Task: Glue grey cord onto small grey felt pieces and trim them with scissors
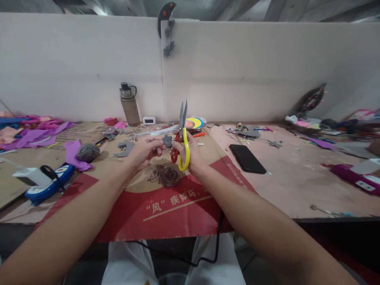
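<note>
Red cardboard [166,209] on the table bears white characters "风" and "疾如马". Above it, the left hand [144,151] pinches a small grey felt piece [168,140], and the right hand [190,152] is closed around yellow-handled scissors [183,134], blades upward. A capped bottle [130,105] stands behind; its contents cannot be made out.

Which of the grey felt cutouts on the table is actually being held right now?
The small dark grey cutout pinched in the left hand, beside the scissors in the right hand. The curved grey piece lies untouched on the cardboard.
</note>
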Tool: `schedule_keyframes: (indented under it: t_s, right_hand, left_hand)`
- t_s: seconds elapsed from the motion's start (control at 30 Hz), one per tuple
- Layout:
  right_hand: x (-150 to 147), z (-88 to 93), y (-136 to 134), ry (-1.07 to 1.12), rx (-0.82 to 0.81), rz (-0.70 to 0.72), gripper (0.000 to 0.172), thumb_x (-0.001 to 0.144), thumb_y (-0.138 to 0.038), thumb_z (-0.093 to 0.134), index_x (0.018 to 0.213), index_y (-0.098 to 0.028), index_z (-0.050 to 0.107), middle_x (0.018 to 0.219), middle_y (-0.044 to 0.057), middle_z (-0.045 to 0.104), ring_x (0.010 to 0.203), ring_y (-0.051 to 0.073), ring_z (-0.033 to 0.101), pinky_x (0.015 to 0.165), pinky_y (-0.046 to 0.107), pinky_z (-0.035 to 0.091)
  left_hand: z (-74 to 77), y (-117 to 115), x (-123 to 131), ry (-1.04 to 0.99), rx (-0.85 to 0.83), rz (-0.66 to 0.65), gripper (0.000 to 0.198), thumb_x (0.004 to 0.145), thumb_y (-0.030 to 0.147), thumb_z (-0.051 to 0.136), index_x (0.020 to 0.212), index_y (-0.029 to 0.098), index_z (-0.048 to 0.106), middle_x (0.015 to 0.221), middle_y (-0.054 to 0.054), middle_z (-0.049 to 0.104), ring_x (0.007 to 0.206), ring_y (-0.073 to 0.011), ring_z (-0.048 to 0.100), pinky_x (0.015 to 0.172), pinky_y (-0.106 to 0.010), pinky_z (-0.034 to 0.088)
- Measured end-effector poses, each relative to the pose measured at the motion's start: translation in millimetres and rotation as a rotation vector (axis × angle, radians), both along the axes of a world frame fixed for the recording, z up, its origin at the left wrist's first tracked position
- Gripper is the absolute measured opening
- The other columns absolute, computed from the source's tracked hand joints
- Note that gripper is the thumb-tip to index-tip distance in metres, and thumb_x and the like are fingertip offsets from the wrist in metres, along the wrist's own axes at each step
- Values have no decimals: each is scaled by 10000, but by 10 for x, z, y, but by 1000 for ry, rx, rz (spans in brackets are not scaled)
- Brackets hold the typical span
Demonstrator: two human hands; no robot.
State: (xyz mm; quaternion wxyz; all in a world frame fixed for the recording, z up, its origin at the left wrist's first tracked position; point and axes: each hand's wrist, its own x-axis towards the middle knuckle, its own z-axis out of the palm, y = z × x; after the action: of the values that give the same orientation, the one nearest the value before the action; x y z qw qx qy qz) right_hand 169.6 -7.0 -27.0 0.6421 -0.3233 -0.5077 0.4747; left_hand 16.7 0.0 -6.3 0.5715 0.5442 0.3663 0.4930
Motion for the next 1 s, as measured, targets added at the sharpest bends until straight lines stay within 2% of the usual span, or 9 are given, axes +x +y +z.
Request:
schedule_keyframes:
  t_s: [0.33,1.0]
  right_hand:
    - [-4,28,-16,21,-28,-16,601,673,-178,641,1247,-249,479,682,-64,506,514,87,522,528,262,481]
    - [-6,32,-23,5,-37,-38,535,677,-201,635,1195,-235,505,666,-65,509,499,87,522,503,249,465]
  left_hand:
    - [0,-6,-1,25,-4,7,163,686,271,746,686,131,663,642,-25,645,476,-60,498,479,-201,375]
    - [1,3,-11,72,4,23,178,668,273,755,657,137,641,626,-20,636,462,-59,484,476,-203,358]
